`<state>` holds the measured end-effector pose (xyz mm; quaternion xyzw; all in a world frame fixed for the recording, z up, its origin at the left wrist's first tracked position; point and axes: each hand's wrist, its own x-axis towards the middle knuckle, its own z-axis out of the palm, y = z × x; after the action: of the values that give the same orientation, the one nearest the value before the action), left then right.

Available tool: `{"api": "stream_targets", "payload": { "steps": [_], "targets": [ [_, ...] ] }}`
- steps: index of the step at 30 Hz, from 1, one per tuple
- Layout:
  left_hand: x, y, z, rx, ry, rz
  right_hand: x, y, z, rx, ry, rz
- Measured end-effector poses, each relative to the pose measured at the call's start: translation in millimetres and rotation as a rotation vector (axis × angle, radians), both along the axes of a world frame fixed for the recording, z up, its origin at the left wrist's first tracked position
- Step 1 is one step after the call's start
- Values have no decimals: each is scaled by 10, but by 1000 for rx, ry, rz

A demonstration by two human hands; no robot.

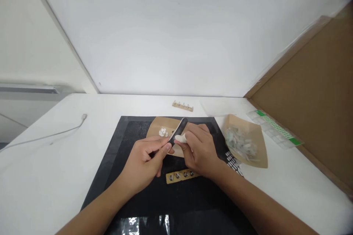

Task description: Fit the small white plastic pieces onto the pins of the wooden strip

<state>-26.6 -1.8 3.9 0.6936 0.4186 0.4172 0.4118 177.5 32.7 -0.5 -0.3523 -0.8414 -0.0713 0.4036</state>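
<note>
My left hand [146, 158] pinches a black nail file [178, 131] with a pale edge, its far end tilted up and to the right. Close against the file, my right hand [200, 150] has its fingers drawn together. A white covering or piece [181, 138] shows at its index fingertip; whatever is pinched beneath is too small to make out. Under both hands lies a brown paper tray [154, 126] with small white bits [163, 132] on it. Nearer to me, a tan strip with round metal studs [182, 176] is partly covered by my right hand.
A black mat [116, 165] covers the middle of the white table [63, 161]. To the right are a brown paper tray [263, 154] of clear slivers, white labels [234, 162] and a green-labelled plastic case [280, 128]. Another studded strip [182, 106] lies behind; a cable [66, 131] runs left.
</note>
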Motion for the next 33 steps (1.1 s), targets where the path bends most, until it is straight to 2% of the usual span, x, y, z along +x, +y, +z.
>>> {"api": "stream_targets", "payload": {
  "steps": [4, 7, 11, 14, 18, 21, 24, 28, 31, 33],
  "targets": [
    [1, 7, -6, 18, 10, 23, -8, 8, -4, 57, 57, -94],
    [-1, 7, -7, 21, 17, 29, -13, 22, -3, -27, 18, 3],
    [-9, 5, 6, 39, 11, 44, -16, 32, -3, 7, 70, -67],
    [-16, 3, 21, 70, 18, 47, -19, 27, -1, -40, 26, 15],
    [-21, 6, 29, 61, 22, 61, -31, 26, 2, 0, 78, -83],
    [-18, 13, 21, 62, 20, 53, -44, 27, -3, -37, 46, 12],
    [-16, 17, 8, 45, 15, 56, -57, 23, 0, 7, 79, -51],
    [-18, 15, -5, 47, 7, 55, -78, 8, 20, -45, 12, 24],
    [-18, 16, -5, 47, 7, 64, -91, 1, 25, 5, 73, -62],
    [-15, 19, -5, 52, 4, 59, -98, 0, 17, -23, 47, -19]
  ]
}}
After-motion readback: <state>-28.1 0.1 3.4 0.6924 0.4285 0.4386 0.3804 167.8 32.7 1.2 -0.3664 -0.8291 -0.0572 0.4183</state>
